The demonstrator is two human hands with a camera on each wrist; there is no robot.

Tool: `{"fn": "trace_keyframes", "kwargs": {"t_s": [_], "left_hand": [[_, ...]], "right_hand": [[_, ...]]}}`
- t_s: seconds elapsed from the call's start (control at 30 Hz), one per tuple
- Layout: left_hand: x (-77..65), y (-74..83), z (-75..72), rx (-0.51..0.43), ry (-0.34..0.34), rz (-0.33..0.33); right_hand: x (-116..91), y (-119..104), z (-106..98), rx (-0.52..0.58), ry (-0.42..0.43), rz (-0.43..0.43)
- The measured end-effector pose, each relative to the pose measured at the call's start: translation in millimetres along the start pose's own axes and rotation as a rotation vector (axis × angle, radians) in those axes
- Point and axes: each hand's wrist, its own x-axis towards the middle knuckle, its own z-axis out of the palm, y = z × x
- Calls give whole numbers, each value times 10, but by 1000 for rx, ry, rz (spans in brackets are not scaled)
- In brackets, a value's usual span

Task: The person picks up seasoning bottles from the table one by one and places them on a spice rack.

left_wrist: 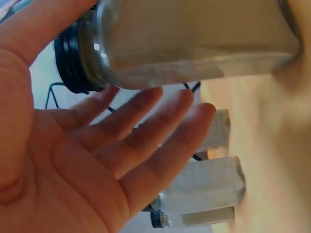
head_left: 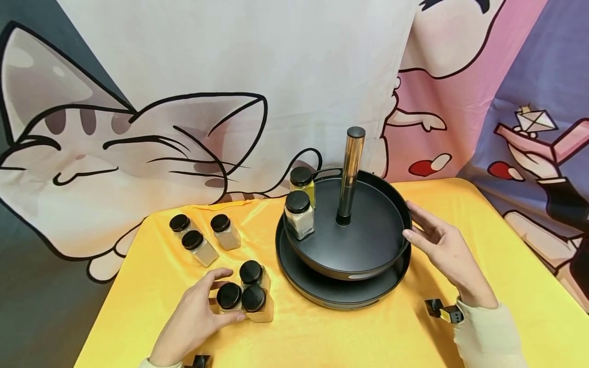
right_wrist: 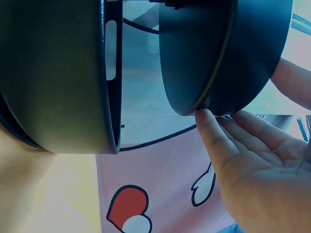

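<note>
My left hand [head_left: 195, 312] curves around a cluster of three black-lidded spice jars [head_left: 257, 306], its thumb by the front and its index finger behind. In the left wrist view, the fingers [left_wrist: 160, 136] are loosely extended beside the nearest jar [left_wrist: 194, 39]; whether the thumb touches it is unclear. A black two-tier round rack [head_left: 313, 294] stands with a shiny central post [head_left: 350, 174]. Against the right side of its upper tray [head_left: 368, 240] rest the fingertips and thumb of my right hand [head_left: 444, 250]. A whitish-filled jar [head_left: 300, 225] and a yellow-filled jar [head_left: 309, 193] sit at that tray's left edge.
Three more light-filled jars, including one on the right [head_left: 227, 236], stand at the table's back left. A yellow cloth [head_left: 359, 337] covers the table. A cartoon-printed curtain [head_left: 294, 61] hangs directly behind the rack.
</note>
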Motion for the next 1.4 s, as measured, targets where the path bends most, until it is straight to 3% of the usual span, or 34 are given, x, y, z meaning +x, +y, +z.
{"fn": "trace_keyframes", "kwargs": {"t_s": [0.13,0.33,0.5,0.77,0.97,1.4], "left_hand": [[17,-82,14,-26,-70,15],[44,-211,49,27,-158,95],[63,-287,59,23,-204,122],[104,-369,85,-85,-199,150],[102,-398,88,-59,-153,142],[90,-357,66,-34,-150,81]], "right_hand": [[-1,1,-3,12,-10,-14],[-5,4,-2,14,-27,-15],[-5,10,-6,32,-33,-25],[2,15,-25,66,-58,-55],[0,9,-27,61,-73,-49],[12,22,-33,59,-121,-50]]}}
